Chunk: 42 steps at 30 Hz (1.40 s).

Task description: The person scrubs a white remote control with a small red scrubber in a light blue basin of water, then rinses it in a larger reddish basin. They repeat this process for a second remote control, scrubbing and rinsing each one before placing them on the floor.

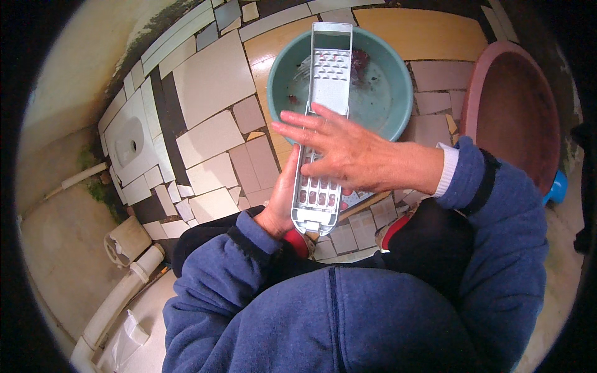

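A long white grater (330, 93) slants from near my lap out over a round teal basin (401, 102). My left hand (283, 199) is wrapped round the grater's near part from the left side and underneath, its fingertips showing at the right edge. My right hand (354, 152) lies across the middle of the grater with its fingers stretched out and apart. Whether anything is under the palm is hidden. The near part has rows of square openings, with reddish colour showing through; raised teeth cover the far part. Dark red pieces (359, 62) lie in the basin.
A large reddish-brown tub (471, 93) leans at the right, with a blue object (558, 188) beside it. Patchwork tiles (211, 81) cover the floor. At the left are a squat toilet (121, 149), a white pipe (118, 298) and a short pipe piece (129, 241).
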Tool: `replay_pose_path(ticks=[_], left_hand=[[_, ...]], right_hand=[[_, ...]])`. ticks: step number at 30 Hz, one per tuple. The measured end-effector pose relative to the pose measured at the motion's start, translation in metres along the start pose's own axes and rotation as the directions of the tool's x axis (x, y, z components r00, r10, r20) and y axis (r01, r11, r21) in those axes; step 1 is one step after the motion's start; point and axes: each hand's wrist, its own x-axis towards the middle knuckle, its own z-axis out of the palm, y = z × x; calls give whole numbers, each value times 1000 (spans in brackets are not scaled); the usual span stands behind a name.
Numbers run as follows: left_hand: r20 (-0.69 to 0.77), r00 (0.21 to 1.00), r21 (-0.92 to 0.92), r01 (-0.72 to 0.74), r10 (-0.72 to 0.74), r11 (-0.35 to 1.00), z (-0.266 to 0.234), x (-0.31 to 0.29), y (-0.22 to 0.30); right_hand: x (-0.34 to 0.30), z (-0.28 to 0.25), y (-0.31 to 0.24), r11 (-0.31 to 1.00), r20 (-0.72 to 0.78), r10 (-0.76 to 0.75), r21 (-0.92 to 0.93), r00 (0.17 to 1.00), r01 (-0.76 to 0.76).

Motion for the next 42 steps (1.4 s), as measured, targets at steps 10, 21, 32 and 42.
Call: replay_pose_path(ticks=[10, 21, 32, 42], left_hand=[[1, 998, 30, 60, -60, 998, 1, -1, 2], [-107, 993, -207, -66, 44, 976, 13, 0, -4], [-39, 998, -35, -40, 39, 999, 8, -3, 2], [-115, 969, 234, -189, 220, 954, 5, -3, 0]], right_hand=[[3, 1, 1, 995, -28, 89, 57, 996, -87], [7, 5, -22, 970, -15, -12, 244, 1000, 16], [1, 19, -17, 999, -104, 14, 39, 995, -10], [-17, -34, 35, 945, -298, 324, 137, 898, -296]])
